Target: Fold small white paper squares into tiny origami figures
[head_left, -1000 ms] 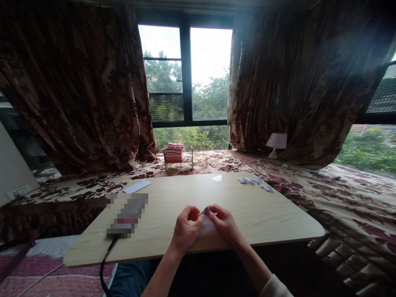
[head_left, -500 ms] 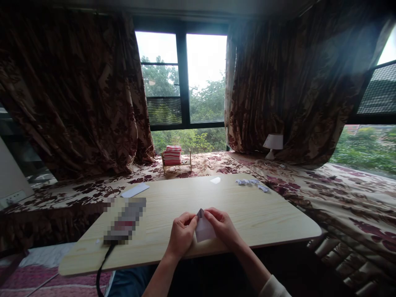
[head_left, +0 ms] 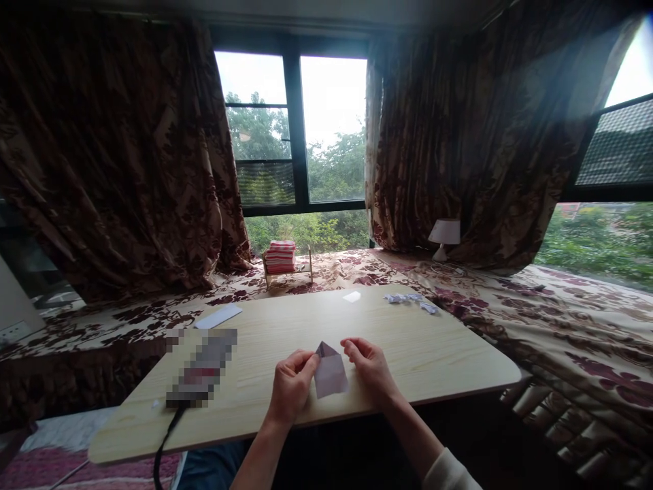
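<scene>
A small folded piece of pale paper [head_left: 330, 372] with a pointed top lies on the light wooden table [head_left: 433, 347] between my hands. My left hand [head_left: 290, 388] pinches the paper's upper left edge with curled fingers. My right hand [head_left: 371, 367] rests just to the right of the paper, fingers curled, fingertips apart from its edge. Nothing shows inside the right hand.
A blurred dark object [head_left: 201, 367] with a black cable lies on the table's left side. A white slip [head_left: 218, 316], a small white scrap [head_left: 352, 297] and crumpled paper bits [head_left: 409, 300] lie at the far edge. Behind are a striped cloth stack on a tiny rack [head_left: 281, 257], a small lamp [head_left: 443, 235] and curtains.
My hands have drawn apart, uncovering the folded paper, which now lies flat on the table. The right hand has let go of it. The camera view shifted slightly to the right.
</scene>
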Action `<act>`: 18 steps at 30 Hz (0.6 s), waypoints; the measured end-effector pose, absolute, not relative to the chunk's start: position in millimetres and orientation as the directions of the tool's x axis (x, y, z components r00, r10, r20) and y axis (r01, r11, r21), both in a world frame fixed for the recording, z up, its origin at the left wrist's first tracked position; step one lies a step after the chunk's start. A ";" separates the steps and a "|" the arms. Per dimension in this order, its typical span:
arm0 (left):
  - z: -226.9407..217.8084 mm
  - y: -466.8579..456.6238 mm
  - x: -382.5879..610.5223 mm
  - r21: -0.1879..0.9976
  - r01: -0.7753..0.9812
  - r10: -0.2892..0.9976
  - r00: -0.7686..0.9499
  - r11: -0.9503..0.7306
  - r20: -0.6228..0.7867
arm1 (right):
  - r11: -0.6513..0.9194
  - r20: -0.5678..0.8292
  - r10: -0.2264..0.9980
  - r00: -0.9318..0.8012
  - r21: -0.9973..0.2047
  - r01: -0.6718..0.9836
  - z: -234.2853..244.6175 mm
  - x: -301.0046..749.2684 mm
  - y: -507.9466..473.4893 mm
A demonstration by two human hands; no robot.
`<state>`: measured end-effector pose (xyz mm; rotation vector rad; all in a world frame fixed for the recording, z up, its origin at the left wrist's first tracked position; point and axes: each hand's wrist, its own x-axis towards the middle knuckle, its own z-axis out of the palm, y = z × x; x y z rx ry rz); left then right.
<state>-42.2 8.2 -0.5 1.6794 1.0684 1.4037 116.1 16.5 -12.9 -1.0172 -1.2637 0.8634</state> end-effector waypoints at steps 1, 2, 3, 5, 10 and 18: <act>-1.1 8.4 -42.8 0.894 0.158 0.908 0.071 -0.419 0.412 | 0.335 0.336 0.934 0.120 -0.942 0.034 -11.4 116.4 16.2; -1.5 8.6 -43.1 0.895 0.159 0.909 0.069 -0.416 0.410 | 0.337 0.340 0.935 0.101 -0.941 0.040 -9.7 116.1 15.6; -1.7 8.8 -43.1 0.896 0.160 0.910 0.070 -0.414 0.408 | 0.342 0.344 0.936 0.074 -0.939 0.047 -8.0 115.3 14.7; -1.6 8.9 -42.7 0.897 0.162 0.911 0.075 -0.411 0.404 | 0.350 0.351 0.936 0.015 -0.935 0.063 -5.3 113.0 12.6; -1.3 9.2 -41.0 0.901 0.167 0.916 0.083 -0.400 0.392 | 0.353 0.350 0.936 -0.041 -0.930 0.102 -7.6 110.8 9.9; -2.0 7.8 -41.3 0.885 0.194 0.906 0.073 -0.423 0.417 | 0.318 0.315 0.948 -0.045 -0.942 0.107 -12.3 111.7 14.4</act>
